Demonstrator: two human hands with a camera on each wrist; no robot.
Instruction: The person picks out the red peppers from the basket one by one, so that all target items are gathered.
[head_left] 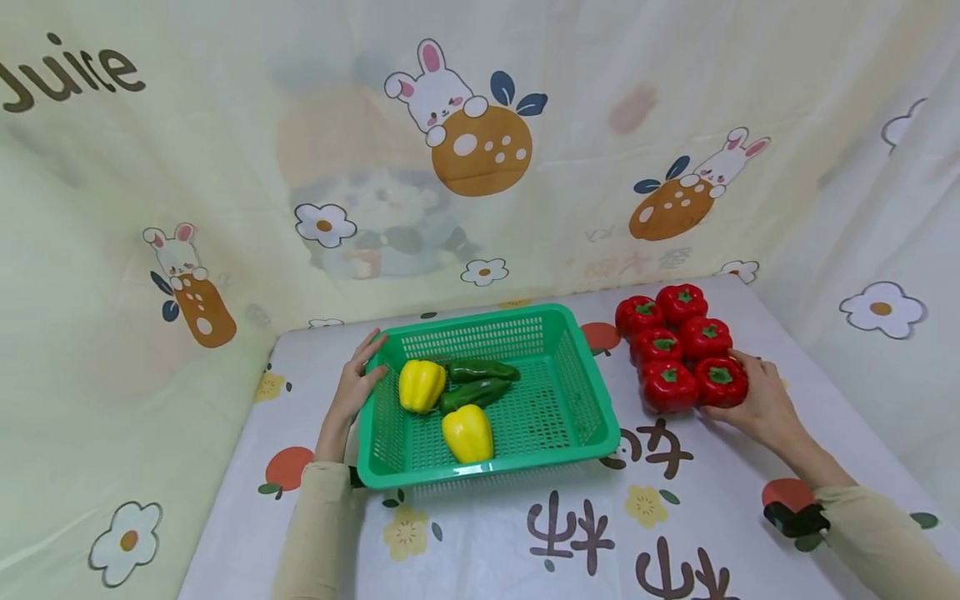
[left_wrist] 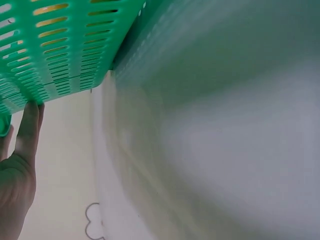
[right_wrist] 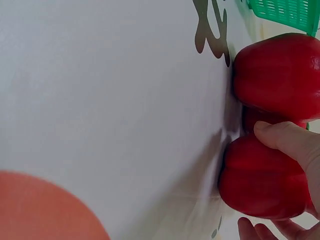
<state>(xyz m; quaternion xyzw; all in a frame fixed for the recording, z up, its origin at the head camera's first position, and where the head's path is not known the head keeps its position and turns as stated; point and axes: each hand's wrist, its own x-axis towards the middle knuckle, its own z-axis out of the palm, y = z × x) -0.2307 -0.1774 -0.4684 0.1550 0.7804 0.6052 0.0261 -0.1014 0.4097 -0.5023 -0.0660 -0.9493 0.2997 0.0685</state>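
Observation:
My left hand [head_left: 354, 387] grips the left rim of a green plastic basket [head_left: 600, 400], the thumb over the edge; the left wrist view shows its fingers [left_wrist: 29, 131] against the slotted wall. Inside the basket lie two yellow bell peppers, one [head_left: 422, 386] at the left and one [head_left: 468, 433] at the front, with two long green peppers [head_left: 480, 393] between them. At the right, my right hand [head_left: 765, 404] holds the nearest right red bell pepper [head_left: 721, 383], thumb on its near side and fingers around its right. In the right wrist view that pepper [right_wrist: 262, 177] touches the table.
Several other red bell peppers [head_left: 670, 386] stand close together in two rows beside the held one. A printed cloth [head_left: 480, 542] covers the table. Patterned curtains [head_left: 585, 167] hang behind and at both sides.

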